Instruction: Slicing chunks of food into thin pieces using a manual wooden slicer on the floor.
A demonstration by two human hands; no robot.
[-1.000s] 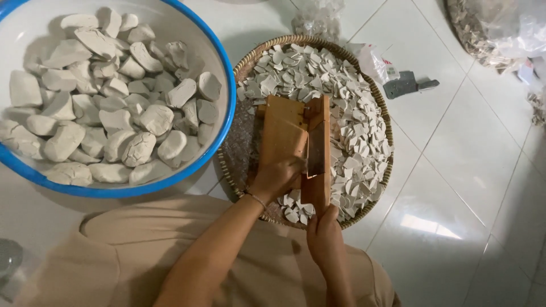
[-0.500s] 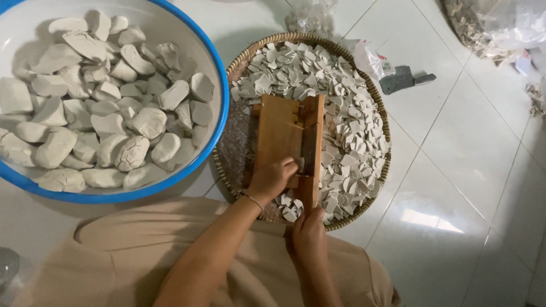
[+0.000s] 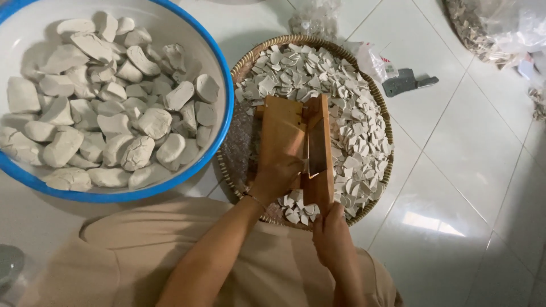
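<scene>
Nearest, the right hand (image 3: pixel 331 234) grips the near end of a wooden slicer (image 3: pixel 300 149), fingers closed around its side rail. Just beyond, the left hand (image 3: pixel 277 177) presses down on the slicer's flat board with fingers curled; whatever it pins there is hidden under the palm. The slicer is one piece of warm brown wood, a flat board on the left and a raised rail on the right, with a dark blade slot between them. Its long axis runs near to far, tilted slightly, the far end pointing to the middle of a round woven basket (image 3: pixel 245 67). It lies across that basket, over a heap of thin, pale grey slices (image 3: pixel 347 113), too many to count. A few slices lie at its near end, between the hands. To the left, touching the basket, stands one large white basin (image 3: pixel 219 122) with a blue rim, full of pale lumps (image 3: pixel 114 108), several dozen. Everything rests on a white tiled floor (image 3: pixel 472 170).
</scene>
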